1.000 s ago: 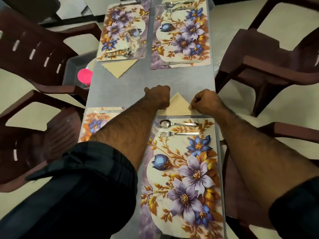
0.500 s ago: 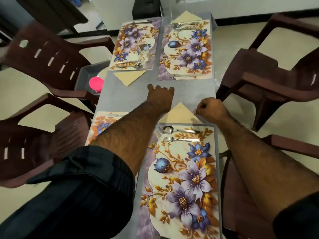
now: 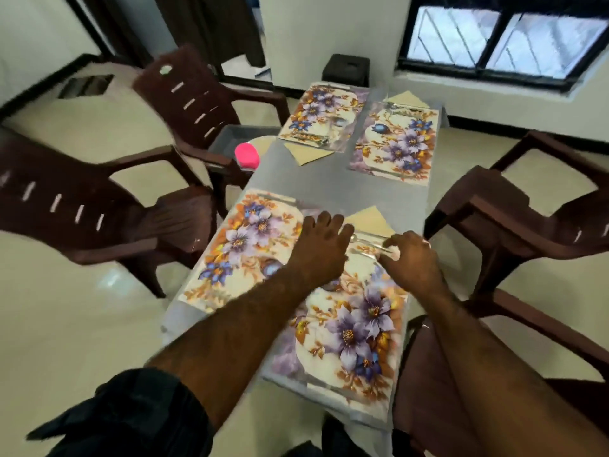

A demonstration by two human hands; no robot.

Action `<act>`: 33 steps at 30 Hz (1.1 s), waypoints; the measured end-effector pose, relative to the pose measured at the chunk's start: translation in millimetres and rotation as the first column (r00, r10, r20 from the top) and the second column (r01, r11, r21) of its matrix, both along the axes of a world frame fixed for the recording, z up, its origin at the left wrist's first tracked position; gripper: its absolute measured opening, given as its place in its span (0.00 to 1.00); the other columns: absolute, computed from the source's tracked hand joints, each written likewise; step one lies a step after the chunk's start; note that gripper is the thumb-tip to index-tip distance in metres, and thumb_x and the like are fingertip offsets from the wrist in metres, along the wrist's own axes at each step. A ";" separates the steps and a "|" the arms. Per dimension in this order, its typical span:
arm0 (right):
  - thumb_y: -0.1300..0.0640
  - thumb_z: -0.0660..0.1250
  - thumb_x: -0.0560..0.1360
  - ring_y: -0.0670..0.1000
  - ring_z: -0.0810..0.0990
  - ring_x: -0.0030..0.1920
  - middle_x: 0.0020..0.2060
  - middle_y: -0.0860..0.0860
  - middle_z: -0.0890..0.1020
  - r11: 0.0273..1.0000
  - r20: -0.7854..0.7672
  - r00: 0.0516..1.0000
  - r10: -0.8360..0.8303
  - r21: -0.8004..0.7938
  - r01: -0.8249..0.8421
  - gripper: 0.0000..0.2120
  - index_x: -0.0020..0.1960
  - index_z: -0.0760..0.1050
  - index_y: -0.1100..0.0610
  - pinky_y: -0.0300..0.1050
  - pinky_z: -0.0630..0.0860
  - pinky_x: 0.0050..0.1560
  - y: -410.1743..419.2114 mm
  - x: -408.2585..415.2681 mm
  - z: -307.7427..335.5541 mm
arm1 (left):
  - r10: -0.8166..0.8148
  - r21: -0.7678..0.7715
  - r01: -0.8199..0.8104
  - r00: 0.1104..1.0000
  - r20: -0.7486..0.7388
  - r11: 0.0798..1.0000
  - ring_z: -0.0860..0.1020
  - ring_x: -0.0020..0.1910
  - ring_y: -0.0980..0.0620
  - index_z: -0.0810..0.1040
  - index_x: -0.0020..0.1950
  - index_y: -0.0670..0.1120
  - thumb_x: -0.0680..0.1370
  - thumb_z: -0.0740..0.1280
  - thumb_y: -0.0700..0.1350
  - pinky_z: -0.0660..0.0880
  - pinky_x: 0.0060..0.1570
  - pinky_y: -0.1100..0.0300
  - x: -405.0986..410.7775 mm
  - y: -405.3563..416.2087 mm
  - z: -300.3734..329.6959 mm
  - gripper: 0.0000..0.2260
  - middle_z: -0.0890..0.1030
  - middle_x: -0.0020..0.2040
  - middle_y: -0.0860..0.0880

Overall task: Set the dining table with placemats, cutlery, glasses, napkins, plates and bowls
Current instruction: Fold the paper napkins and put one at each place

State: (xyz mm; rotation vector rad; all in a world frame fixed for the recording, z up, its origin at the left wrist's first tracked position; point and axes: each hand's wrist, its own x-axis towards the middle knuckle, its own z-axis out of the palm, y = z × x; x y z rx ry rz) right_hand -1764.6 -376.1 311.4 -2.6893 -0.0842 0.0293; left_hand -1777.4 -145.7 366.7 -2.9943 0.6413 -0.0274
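Showing a narrow grey table [image 3: 369, 189] laid with four floral placemats, seen from above its near end. The near right placemat [image 3: 356, 328] lies under both forearms; its near edge lies close to the table's near edge. A tan folded napkin [image 3: 367, 219] lies at its far end, its point toward the middle of the table, and a spoon and fork [image 3: 369, 240], blurred, lie crosswise just nearer than the napkin. The left hand [image 3: 321, 247] hovers or rests over the seam between the two near mats with fingers spread and nearly straight, gripping nothing; contact with the surface cannot be told. The right hand [image 3: 412, 255] sits over the handle end of the cutlery with fingers curled downward; whether it pinches a handle cannot be told through the blur. The near left placemat [image 3: 244, 245] reaches the table's left edge. A bare grey strip separates the near pair from the far pair. The far left placemat [image 3: 324, 115] has a second napkin [image 3: 306, 153] at its near end; the far right placemat [image 3: 398, 143] has a third napkin [image 3: 407, 98] at its far end. A pink lid [image 3: 246, 155] stands just off the left edge beside a grey tray [image 3: 230, 140]. Brown plastic armchairs [image 3: 108, 206] crowd both long sides, leaving narrow floor gaps.
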 end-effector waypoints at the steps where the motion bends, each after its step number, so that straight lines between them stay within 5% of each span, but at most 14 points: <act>1: 0.42 0.74 0.71 0.62 0.80 0.56 0.54 0.55 0.81 1.000 -0.010 1.000 0.026 -0.017 -0.026 0.16 0.55 0.83 0.50 0.58 0.78 0.56 10.4 -19.4 -6.9 | 0.010 -0.028 -0.011 1.000 -0.022 1.000 0.73 0.61 0.37 0.74 0.68 0.46 0.72 0.74 0.57 0.69 0.58 0.42 -26.4 10.4 -6.2 0.28 0.76 0.67 0.41; 7: 0.42 0.72 0.71 0.61 0.80 0.56 0.55 0.51 0.80 0.967 -0.084 0.972 0.220 -0.115 -0.228 0.15 0.55 0.81 0.46 0.59 0.76 0.54 94.8 -136.7 -50.2 | 0.058 -0.191 -0.080 0.991 -0.122 0.978 0.75 0.61 0.38 0.76 0.65 0.48 0.73 0.73 0.58 0.73 0.57 0.43 -188.0 96.3 -60.6 0.25 0.79 0.65 0.43; 12: 0.42 0.65 0.72 0.59 0.80 0.53 0.51 0.49 0.81 0.855 -0.035 0.867 0.498 -0.148 -0.497 0.14 0.52 0.81 0.47 0.55 0.74 0.48 199.9 -239.5 -64.3 | 0.293 -0.237 -0.342 0.931 -0.218 0.909 0.76 0.61 0.42 0.79 0.62 0.51 0.73 0.68 0.58 0.73 0.57 0.47 -349.1 204.1 -95.8 0.20 0.80 0.62 0.48; 17: 0.41 0.66 0.71 0.56 0.77 0.61 0.58 0.47 0.78 0.631 -0.175 0.657 0.733 -0.184 -0.753 0.18 0.59 0.78 0.46 0.57 0.73 0.59 320.5 -316.1 -63.3 | 0.645 -0.207 -0.734 0.671 -0.366 0.647 0.75 0.65 0.42 0.79 0.66 0.51 0.74 0.66 0.63 0.72 0.62 0.46 -496.9 313.0 -109.5 0.25 0.79 0.65 0.49; 21: 0.40 0.67 0.72 0.57 0.75 0.66 0.64 0.50 0.77 0.427 -0.312 0.474 0.824 -0.209 -0.880 0.24 0.66 0.77 0.46 0.56 0.70 0.67 409.0 -339.9 -60.9 | 0.776 -0.156 -0.904 0.422 -0.470 0.397 0.72 0.69 0.43 0.75 0.72 0.52 0.76 0.65 0.65 0.71 0.65 0.48 -578.5 377.8 -118.5 0.28 0.75 0.71 0.50; 25: 0.41 0.70 0.72 0.58 0.76 0.65 0.62 0.50 0.77 0.325 -0.376 0.378 0.846 -0.198 -0.925 0.24 0.66 0.76 0.46 0.56 0.72 0.64 481.1 -339.5 -73.5 | 0.799 -0.103 -0.959 0.277 -0.533 0.264 0.70 0.72 0.44 0.73 0.74 0.52 0.78 0.69 0.63 0.69 0.68 0.47 -618.1 424.0 -133.8 0.27 0.73 0.72 0.50; 33: 0.40 0.70 0.74 0.55 0.76 0.65 0.64 0.49 0.76 0.246 -0.454 0.290 0.842 -0.154 -0.957 0.24 0.68 0.74 0.44 0.55 0.73 0.63 611.9 -288.3 -118.9 | 0.783 -0.037 -0.991 0.126 -0.608 0.131 0.70 0.71 0.46 0.73 0.73 0.53 0.78 0.69 0.62 0.69 0.67 0.47 -597.1 541.2 -159.9 0.26 0.73 0.72 0.52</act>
